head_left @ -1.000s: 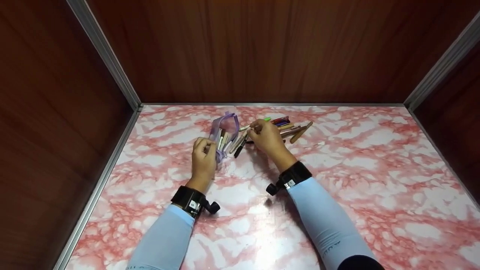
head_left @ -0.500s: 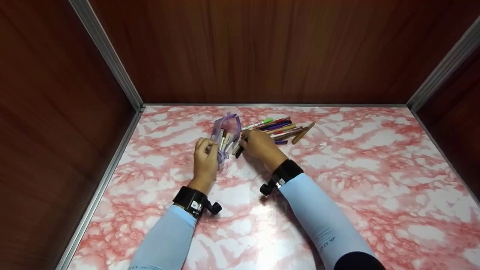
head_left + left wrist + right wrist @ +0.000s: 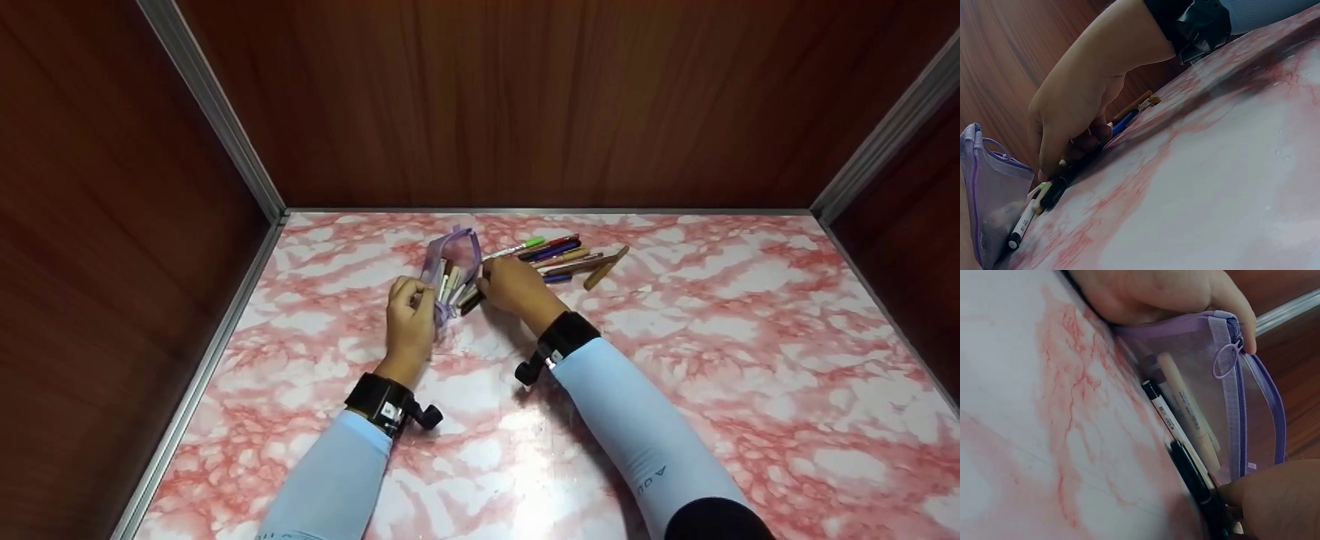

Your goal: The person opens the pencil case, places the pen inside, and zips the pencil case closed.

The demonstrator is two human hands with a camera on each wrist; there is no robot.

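Table (image 3: 750, 345) in the head view: over it, both arms reach forward. The left hand (image 3: 409, 304) has its back up and its fingers curled, thumb and fingers pinching the near left edge of the pouch (image 3: 433, 259). The right hand (image 3: 517, 286) comes from the other side, fingers bent down in a narrow grip; the black pen (image 3: 471, 303) sticks out from under them, near the pouch. Counted: one pouch, one black pen, one green pen (image 3: 517, 247) beyond the right hand. At least two pens show within the pouch; the pile (image 3: 556, 250) past the right hand overlaps too much to count.

In the left wrist view, the right hand arches over the table, fingertips pointing down at the black pen. One white pen (image 3: 1021, 229) lies between that grip and the pouch.

In the right wrist view, the left hand holds the pouch at its upper corner, beside the one zip (image 3: 1242, 422). Below, the right hand's fingers close round the black pen. One white pen lies just beside it; one beige pen (image 3: 1190, 413) is farther over, against the pouch's mesh.
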